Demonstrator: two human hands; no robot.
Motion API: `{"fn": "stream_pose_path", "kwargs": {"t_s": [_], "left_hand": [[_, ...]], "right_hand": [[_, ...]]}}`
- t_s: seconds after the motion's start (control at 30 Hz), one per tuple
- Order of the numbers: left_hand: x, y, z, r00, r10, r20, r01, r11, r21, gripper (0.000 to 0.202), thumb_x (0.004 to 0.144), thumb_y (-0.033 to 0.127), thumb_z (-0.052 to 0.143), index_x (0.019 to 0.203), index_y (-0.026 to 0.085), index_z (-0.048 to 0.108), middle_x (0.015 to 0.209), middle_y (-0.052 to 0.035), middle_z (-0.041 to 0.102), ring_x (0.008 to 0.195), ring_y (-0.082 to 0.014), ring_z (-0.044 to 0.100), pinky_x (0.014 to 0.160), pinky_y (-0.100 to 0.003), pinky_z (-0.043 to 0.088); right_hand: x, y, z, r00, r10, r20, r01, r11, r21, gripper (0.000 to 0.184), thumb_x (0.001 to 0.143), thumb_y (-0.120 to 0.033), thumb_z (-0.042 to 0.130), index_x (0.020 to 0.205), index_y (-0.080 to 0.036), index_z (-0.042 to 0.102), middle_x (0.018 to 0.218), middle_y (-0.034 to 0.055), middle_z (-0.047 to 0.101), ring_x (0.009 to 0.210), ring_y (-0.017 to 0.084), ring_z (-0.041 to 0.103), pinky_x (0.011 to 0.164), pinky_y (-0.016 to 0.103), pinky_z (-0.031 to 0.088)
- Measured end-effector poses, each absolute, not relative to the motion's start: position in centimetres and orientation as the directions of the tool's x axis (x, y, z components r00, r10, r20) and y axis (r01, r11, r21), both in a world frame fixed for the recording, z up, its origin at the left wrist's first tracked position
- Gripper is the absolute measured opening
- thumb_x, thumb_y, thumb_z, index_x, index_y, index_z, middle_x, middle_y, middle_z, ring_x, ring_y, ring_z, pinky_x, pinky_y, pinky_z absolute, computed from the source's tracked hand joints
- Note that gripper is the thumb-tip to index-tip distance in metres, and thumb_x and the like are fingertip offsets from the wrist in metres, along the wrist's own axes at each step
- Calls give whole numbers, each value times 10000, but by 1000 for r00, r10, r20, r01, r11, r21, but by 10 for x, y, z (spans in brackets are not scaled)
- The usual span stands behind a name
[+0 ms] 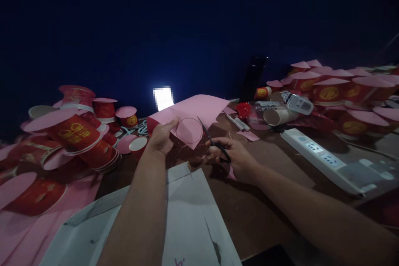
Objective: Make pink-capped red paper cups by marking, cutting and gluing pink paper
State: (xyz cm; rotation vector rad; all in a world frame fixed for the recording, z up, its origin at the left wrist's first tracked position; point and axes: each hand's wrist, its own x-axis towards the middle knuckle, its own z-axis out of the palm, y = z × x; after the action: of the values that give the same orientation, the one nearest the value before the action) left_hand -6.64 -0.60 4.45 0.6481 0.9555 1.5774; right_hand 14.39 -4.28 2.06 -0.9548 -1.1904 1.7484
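My left hand (162,137) pinches the edge of a pink paper sheet (199,110) that has a circle drawn on it, holding it up over the brown table (249,208). My right hand (232,160) grips black scissors (213,141), fingers through the handles. The blades point up and left and touch the right side of the drawn circle. A white paper sheet (187,216) lies flat under my left forearm.
Red paper cups (77,133) with pink lids are heaped at the left, and more red cups (330,91) stand at the back right. A white power strip (327,160) lies at the right. Plain cups (277,114), pens and pink scraps sit behind it.
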Motion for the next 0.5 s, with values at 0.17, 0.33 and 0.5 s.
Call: {"fn": "stream_pose_path", "kwargs": {"t_s": [0.17,0.33,0.5], "left_hand": [[-67,-6,44,-225,970,-88,-523,-44,851,201,656,166,764,805,47,700,758,-111,712,737,-218,692,772,-347,577],[-67,-7,46,-228,971,-75,-525,-58,849,194,648,151,765,794,41,698,767,-118,714,750,-220,694,775,-339,574],[-68,-7,45,-243,967,-78,-512,-59,857,202,650,162,765,800,43,700,772,-128,714,783,-238,696,790,-356,571]], "right_hand": [[144,-41,17,-422,893,-158,-208,-265,-942,338,669,-340,807,940,-183,681,746,12,677,604,94,628,510,175,453],[144,-41,17,-422,894,-151,-189,-250,-950,314,683,-330,799,936,-185,684,732,10,680,585,88,619,503,177,446],[144,-41,15,-425,892,-157,-199,-260,-945,333,677,-342,802,948,-191,681,725,19,686,638,127,653,505,194,446]]}}
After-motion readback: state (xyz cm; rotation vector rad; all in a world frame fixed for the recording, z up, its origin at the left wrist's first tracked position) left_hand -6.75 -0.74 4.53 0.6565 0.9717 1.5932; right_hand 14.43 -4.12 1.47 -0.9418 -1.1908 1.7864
